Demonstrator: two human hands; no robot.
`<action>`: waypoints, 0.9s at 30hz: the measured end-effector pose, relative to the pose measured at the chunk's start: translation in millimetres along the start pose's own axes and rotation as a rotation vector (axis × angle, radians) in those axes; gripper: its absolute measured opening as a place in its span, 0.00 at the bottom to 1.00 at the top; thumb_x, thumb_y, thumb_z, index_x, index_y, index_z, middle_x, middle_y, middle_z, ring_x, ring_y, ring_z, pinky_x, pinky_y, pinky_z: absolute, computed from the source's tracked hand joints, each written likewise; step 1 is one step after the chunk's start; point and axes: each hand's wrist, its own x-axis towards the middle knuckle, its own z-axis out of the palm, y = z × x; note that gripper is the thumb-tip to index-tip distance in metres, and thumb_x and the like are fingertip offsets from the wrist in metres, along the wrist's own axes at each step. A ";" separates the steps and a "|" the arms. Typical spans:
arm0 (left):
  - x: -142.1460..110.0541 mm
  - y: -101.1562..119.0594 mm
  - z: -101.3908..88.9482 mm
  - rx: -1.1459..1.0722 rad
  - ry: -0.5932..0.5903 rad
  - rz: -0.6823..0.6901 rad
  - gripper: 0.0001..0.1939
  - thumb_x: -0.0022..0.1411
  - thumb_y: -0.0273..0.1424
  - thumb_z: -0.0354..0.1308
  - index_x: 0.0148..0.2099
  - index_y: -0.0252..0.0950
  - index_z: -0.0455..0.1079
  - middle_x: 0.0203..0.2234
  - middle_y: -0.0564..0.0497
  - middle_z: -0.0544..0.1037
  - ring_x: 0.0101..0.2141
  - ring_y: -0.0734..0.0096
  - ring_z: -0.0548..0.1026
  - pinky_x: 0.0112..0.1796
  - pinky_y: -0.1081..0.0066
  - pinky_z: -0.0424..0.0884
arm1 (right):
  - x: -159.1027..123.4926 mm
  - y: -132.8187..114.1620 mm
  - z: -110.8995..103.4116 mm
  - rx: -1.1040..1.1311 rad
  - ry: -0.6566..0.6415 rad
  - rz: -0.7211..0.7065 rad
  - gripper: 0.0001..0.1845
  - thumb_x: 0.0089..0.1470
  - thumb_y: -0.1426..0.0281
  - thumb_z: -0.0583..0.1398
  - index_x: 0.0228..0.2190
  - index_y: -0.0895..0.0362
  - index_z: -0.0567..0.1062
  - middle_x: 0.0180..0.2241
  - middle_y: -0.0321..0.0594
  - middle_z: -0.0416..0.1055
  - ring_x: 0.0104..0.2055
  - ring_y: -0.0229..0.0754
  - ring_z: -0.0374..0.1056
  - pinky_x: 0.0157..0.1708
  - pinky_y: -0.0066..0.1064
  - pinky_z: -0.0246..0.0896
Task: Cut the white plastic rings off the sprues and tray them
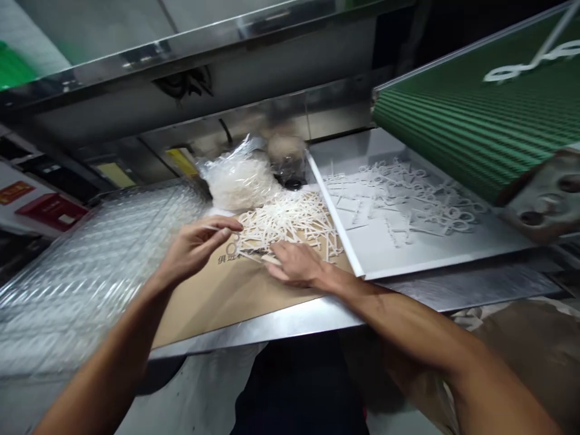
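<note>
My left hand (194, 249) hovers at the near left of a heap of white plastic scissor-shaped pieces (287, 222), pinching a thin white plastic piece (222, 227) between thumb and fingers. My right hand (294, 266) lies at the heap's near edge, its fingers on the pieces. Whether it grips one, I cannot tell. The heap rests on a brown cardboard sheet (226, 296) with dark printed characters near my left hand.
A white tray (430, 241) of flat white plastic pieces lies to the right. A green ribbed conveyor belt (475, 103) runs above it. Behind the heap sits a clear bag of white parts (238, 181). Bubble wrap (90, 266) spreads left, over a steel table edge (272, 326).
</note>
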 end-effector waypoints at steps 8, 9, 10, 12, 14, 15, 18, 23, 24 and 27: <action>-93.5 -38.4 39.9 -0.081 -0.143 -0.247 0.16 0.74 0.39 0.56 0.56 0.38 0.76 0.51 0.44 0.82 0.52 0.60 0.80 0.56 0.59 0.74 | 0.4 2.0 3.4 -0.031 0.039 0.048 0.20 0.69 0.60 0.53 0.50 0.60 0.75 0.46 0.54 0.80 0.44 0.55 0.76 0.41 0.39 0.66; -95.9 -39.4 41.9 -0.093 -0.117 -0.240 0.16 0.73 0.37 0.57 0.59 0.39 0.74 0.53 0.43 0.80 0.54 0.60 0.79 0.57 0.58 0.73 | 0.5 3.1 4.4 -0.034 0.044 0.043 0.20 0.68 0.60 0.54 0.50 0.61 0.75 0.46 0.54 0.80 0.44 0.55 0.76 0.41 0.39 0.66; -97.7 -40.2 42.6 -0.096 -0.087 -0.230 0.18 0.72 0.36 0.58 0.61 0.40 0.72 0.56 0.43 0.78 0.56 0.59 0.77 0.59 0.58 0.71 | 0.6 4.2 5.7 -0.037 0.051 0.039 0.20 0.68 0.60 0.54 0.51 0.61 0.75 0.45 0.55 0.80 0.44 0.55 0.76 0.41 0.40 0.66; -101.4 -41.8 41.8 -0.074 -0.047 -0.203 0.23 0.71 0.35 0.60 0.65 0.41 0.68 0.60 0.42 0.74 0.60 0.58 0.74 0.62 0.56 0.69 | 0.6 6.6 8.4 -0.040 0.067 0.026 0.21 0.67 0.60 0.53 0.50 0.62 0.75 0.44 0.55 0.80 0.44 0.56 0.76 0.41 0.41 0.66; -106.5 -43.5 40.8 -0.026 -0.038 -0.168 0.27 0.70 0.35 0.61 0.68 0.42 0.65 0.63 0.42 0.71 0.63 0.56 0.70 0.65 0.55 0.66 | 0.4 9.2 11.2 -0.038 0.086 0.012 0.22 0.67 0.61 0.54 0.51 0.63 0.75 0.45 0.56 0.80 0.44 0.57 0.76 0.42 0.41 0.67; -109.6 -44.2 41.0 0.006 -0.032 -0.154 0.28 0.70 0.35 0.60 0.69 0.42 0.63 0.64 0.42 0.69 0.64 0.56 0.68 0.66 0.54 0.65 | 0.2 10.5 12.4 -0.036 0.096 0.005 0.22 0.66 0.61 0.54 0.52 0.63 0.75 0.46 0.56 0.80 0.44 0.56 0.76 0.43 0.42 0.68; -119.0 -44.6 44.7 0.143 -0.008 -0.149 0.31 0.71 0.37 0.60 0.72 0.41 0.58 0.67 0.40 0.64 0.68 0.55 0.63 0.68 0.53 0.62 | -0.8 14.3 15.3 -0.028 0.123 -0.014 0.23 0.66 0.60 0.54 0.52 0.63 0.76 0.46 0.56 0.80 0.43 0.56 0.76 0.43 0.42 0.69; -129.8 -37.3 51.2 0.455 0.058 -0.364 0.33 0.66 0.45 0.64 0.66 0.36 0.63 0.58 0.37 0.67 0.58 0.48 0.70 0.59 0.50 0.71 | -2.9 17.2 17.0 -0.016 0.155 -0.049 0.23 0.66 0.60 0.54 0.51 0.64 0.75 0.42 0.56 0.80 0.43 0.57 0.77 0.43 0.44 0.71; -131.2 -35.4 51.3 0.495 0.062 -0.400 0.29 0.66 0.46 0.64 0.62 0.36 0.67 0.54 0.39 0.69 0.54 0.49 0.73 0.55 0.51 0.73 | -3.3 16.9 17.0 -0.012 0.158 -0.057 0.22 0.66 0.61 0.54 0.51 0.64 0.75 0.41 0.55 0.80 0.43 0.57 0.77 0.43 0.44 0.71; -134.5 -32.6 50.3 0.543 0.067 -0.435 0.19 0.68 0.45 0.62 0.52 0.37 0.70 0.46 0.44 0.73 0.47 0.54 0.75 0.48 0.56 0.74 | -4.3 14.7 17.5 0.000 0.165 -0.073 0.21 0.66 0.61 0.54 0.50 0.64 0.75 0.42 0.56 0.80 0.42 0.56 0.78 0.43 0.44 0.72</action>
